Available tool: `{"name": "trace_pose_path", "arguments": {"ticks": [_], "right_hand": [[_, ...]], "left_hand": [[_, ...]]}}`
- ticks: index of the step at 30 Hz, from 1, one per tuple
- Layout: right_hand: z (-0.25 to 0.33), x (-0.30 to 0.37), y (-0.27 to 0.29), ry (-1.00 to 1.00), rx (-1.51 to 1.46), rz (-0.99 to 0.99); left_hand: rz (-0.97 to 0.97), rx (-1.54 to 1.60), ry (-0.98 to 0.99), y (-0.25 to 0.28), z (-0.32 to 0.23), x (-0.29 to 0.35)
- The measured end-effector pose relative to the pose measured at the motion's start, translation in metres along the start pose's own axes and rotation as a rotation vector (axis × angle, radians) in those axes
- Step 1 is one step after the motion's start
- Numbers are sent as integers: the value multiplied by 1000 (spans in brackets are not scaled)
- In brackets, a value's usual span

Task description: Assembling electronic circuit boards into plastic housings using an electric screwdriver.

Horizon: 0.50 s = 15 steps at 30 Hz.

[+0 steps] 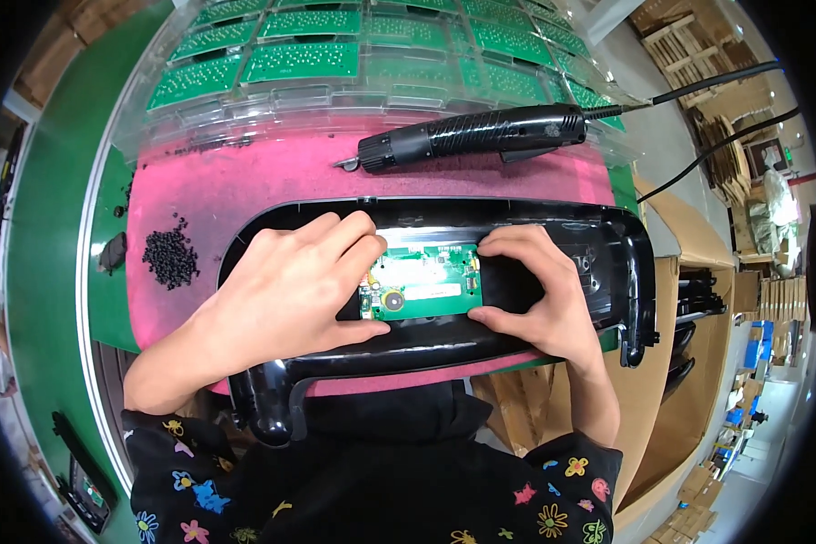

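A green circuit board lies within the middle of a long black plastic housing. My left hand grips the board's left edge, thumb at the near corner and fingers at the far one. At the opposite edge, my right hand pinches the board between thumb and fingers. A round component and a white label strip show on the board's face. Beyond the housing, a black electric screwdriver rests on its side, its tip pointing left. What lies under the board is hidden.
A pink mat covers the green table, with a pile of small black screws at its left. Clear trays of green boards stand at the far side. An open cardboard box holding black parts sits at the right.
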State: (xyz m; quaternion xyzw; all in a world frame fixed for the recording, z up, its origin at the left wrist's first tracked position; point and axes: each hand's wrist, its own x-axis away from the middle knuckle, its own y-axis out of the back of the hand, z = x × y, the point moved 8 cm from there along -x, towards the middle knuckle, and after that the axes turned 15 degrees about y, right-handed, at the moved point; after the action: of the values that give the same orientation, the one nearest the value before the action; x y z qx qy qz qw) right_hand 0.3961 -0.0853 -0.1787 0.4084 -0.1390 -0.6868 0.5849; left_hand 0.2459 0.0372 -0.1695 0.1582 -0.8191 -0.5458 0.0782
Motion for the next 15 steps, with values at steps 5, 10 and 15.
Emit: {"name": "trace_pose_path", "arguments": {"ticks": [5,10,15], "right_hand": [[-3,-1,-3,-36,10,17],[-1,-2,-2,-25,49,27],[-3,-2,-2,-27,54,29]], "left_hand": [[16,-35,26,-4,1,0],[42,-64,50,-6,1,-1],[56,-58,61,-8,1,-2]]}}
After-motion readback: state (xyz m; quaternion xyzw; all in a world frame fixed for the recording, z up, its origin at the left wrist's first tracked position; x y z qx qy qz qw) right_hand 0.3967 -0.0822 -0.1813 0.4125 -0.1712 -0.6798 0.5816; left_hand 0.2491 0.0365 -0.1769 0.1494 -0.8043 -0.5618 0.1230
